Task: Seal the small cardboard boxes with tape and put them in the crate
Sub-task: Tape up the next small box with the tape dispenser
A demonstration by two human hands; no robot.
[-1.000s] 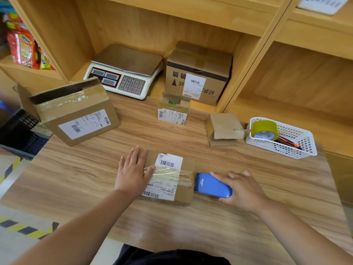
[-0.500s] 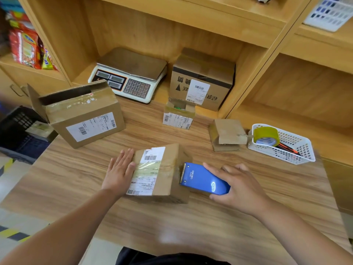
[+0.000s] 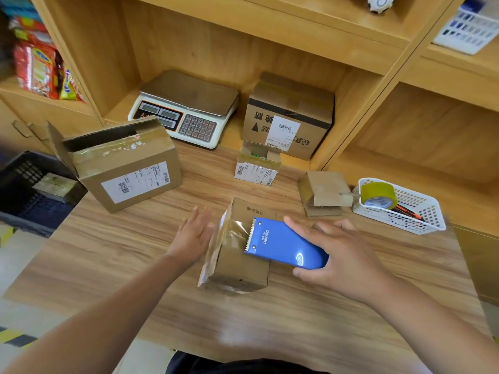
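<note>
Blur smears open left hand (image 3: 193,236) beside tilted box (image 3: 237,268); right hand (image 3: 343,255) grips blue dispenser (image 3: 283,247).

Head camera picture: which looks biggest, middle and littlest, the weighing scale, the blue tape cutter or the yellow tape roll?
1. weighing scale
2. blue tape cutter, helped by being nearest the camera
3. yellow tape roll

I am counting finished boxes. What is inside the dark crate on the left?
One small taped box lies inside the dark crate. The table and the large open box cover the crate's right part, so anything there cannot be seen.
</note>
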